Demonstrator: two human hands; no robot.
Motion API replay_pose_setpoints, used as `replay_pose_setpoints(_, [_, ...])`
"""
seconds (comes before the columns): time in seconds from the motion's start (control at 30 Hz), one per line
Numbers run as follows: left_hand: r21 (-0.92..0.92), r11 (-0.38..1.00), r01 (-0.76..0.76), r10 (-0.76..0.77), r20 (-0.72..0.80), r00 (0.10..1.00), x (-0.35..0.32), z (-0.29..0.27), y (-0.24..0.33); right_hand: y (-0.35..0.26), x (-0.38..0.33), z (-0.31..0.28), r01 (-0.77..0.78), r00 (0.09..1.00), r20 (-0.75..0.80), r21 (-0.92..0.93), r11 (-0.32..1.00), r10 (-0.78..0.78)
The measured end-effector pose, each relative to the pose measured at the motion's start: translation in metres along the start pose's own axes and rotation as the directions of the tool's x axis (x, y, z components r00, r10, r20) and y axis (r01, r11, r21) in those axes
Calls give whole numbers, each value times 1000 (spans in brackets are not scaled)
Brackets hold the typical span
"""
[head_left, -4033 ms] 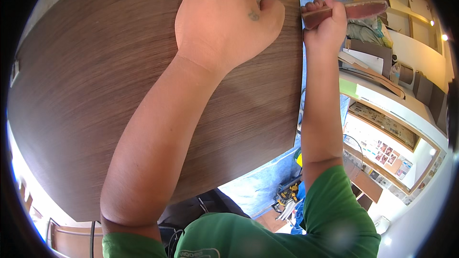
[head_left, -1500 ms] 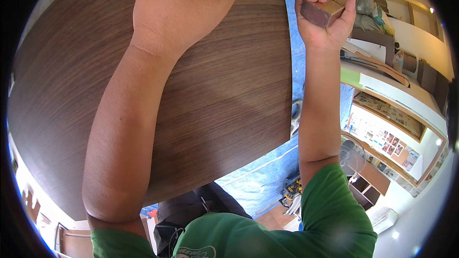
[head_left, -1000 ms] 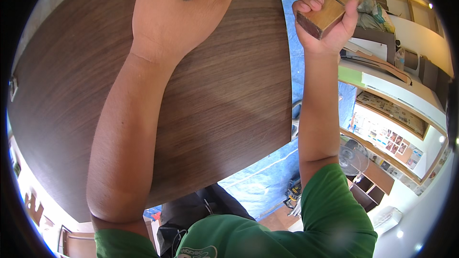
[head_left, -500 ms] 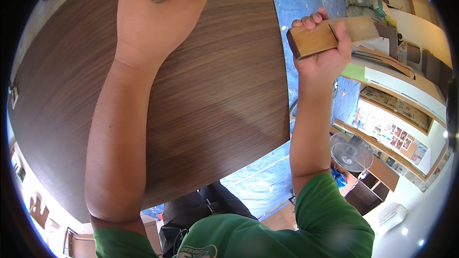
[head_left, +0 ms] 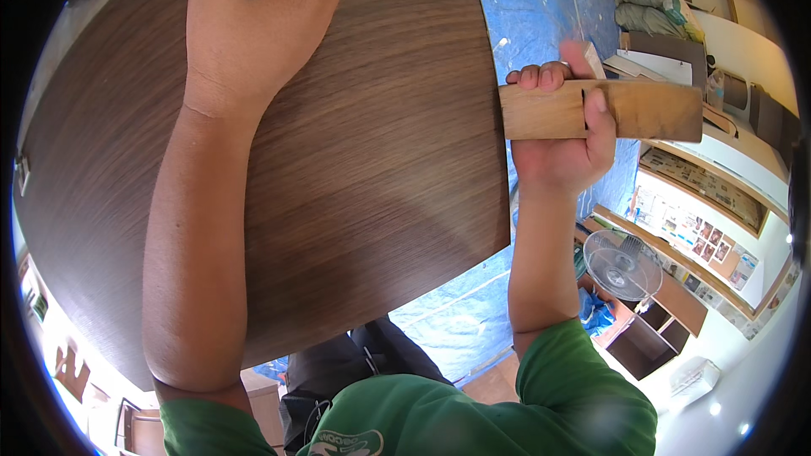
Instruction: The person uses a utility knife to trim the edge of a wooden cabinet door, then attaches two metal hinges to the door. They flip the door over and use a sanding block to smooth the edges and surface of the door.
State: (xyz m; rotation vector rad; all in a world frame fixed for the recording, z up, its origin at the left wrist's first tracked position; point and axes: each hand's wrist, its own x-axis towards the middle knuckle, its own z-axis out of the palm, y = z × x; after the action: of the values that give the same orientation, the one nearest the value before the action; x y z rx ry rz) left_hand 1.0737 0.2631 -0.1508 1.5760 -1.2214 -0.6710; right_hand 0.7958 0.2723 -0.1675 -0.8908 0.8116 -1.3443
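A wooden hand plane is gripped in my right hand, its dark slot turned up to view and its thumb lying across the body near that slot. The plane's left end meets the right edge of a large dark-brown wood-grain panel; whether it touches the edge I cannot tell. My left hand lies on the upper part of the panel, palm down, thumb spread from the rest. Its fingertips are cut off by the top of the picture.
Blue sheeting covers the floor beyond the panel. At the far right are stuffed sacks and stacked boards. A fan stands right of my right forearm, near an open wooden cabinet.
My right hand has brought the plane down and levelled it, its left end now at the panel's edge. My left hand has shifted slightly left in view.
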Motion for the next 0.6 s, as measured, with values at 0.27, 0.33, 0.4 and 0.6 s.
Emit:
replay_pose_setpoints(0.27, [-1, 976, -217, 215, -143, 966, -10, 14, -7, 6, 11, 2, 67, 996, 60, -54, 996, -63])
replay_pose_setpoints(0.33, [-35, 975, -220, 213, -142, 967, 0, 15, -22, 6, 21, 12, 64, 997, 39, -52, 997, -62])
replay_pose_setpoints(0.4, [-54, 981, -184, 176, -131, 976, 1, 15, -23, 9, 31, 12, 80, 996, 49, -75, 994, -76])
replay_pose_setpoints(0.6, [104, 953, -285, 298, -145, 943, 3, 15, -27, 13, 56, 23, 71, 996, 55, -100, 992, -65])
